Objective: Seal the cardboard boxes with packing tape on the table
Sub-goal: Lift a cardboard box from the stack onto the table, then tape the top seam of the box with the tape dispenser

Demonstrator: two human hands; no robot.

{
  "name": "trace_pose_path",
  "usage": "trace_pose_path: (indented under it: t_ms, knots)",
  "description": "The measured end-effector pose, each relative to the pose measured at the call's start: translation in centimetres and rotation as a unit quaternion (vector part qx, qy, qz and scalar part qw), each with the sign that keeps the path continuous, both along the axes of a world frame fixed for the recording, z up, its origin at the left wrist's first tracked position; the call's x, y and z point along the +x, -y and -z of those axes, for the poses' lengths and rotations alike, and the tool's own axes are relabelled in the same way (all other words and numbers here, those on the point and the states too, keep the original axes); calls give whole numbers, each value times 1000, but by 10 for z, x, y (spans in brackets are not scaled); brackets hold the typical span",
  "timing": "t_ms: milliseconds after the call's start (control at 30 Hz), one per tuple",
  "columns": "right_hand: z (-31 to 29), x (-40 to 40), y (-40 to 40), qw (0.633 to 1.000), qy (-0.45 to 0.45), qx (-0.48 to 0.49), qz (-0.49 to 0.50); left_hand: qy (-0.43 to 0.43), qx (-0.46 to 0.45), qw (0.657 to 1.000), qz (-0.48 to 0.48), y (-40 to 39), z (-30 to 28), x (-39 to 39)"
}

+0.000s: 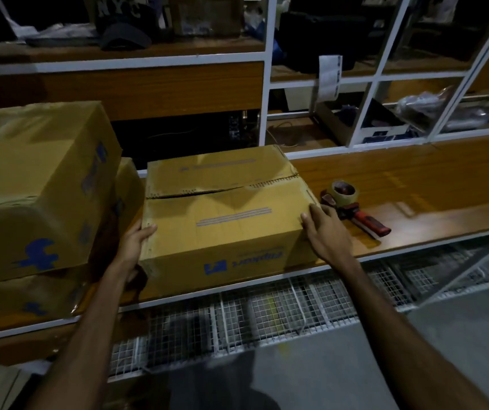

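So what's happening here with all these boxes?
A person is holding a cardboard box on a wooden table, the left hand on its left side and the right hand on its right edge. The top flaps are folded down, but the seam between them looks untaped. A tape dispenser lies untouched on the table just right of the box. More boxes are stacked on the left.

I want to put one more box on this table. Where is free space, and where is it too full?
Free: the bare table right of and behind the tape dispenser. Crowded: the left end, where stacked boxes stand close against the middle box. The left hand is in that narrow gap; the right hand lies between box and dispenser.
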State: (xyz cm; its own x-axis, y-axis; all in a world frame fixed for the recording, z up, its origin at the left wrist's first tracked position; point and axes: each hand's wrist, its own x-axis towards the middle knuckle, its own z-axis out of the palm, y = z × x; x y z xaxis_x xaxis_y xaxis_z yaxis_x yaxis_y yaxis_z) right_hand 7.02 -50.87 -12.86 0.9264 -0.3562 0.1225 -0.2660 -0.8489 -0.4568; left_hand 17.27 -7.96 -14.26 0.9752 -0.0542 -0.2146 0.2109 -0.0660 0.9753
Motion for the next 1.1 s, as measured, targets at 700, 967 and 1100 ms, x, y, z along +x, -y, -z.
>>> trace_pose_path:
  t_ms: [700, 967, 1100]
  knots:
    - [89, 106, 243, 950, -246, -165, -100, 18, 579, 813, -53, 103, -24, 36]
    - [79, 97, 235, 966, -176, -145, -121, 2, 599, 797, -68, 140, -26, 26]
    - [77, 97, 234, 979, -148, -83, -109, 2, 600, 797, -75, 151, -25, 24]
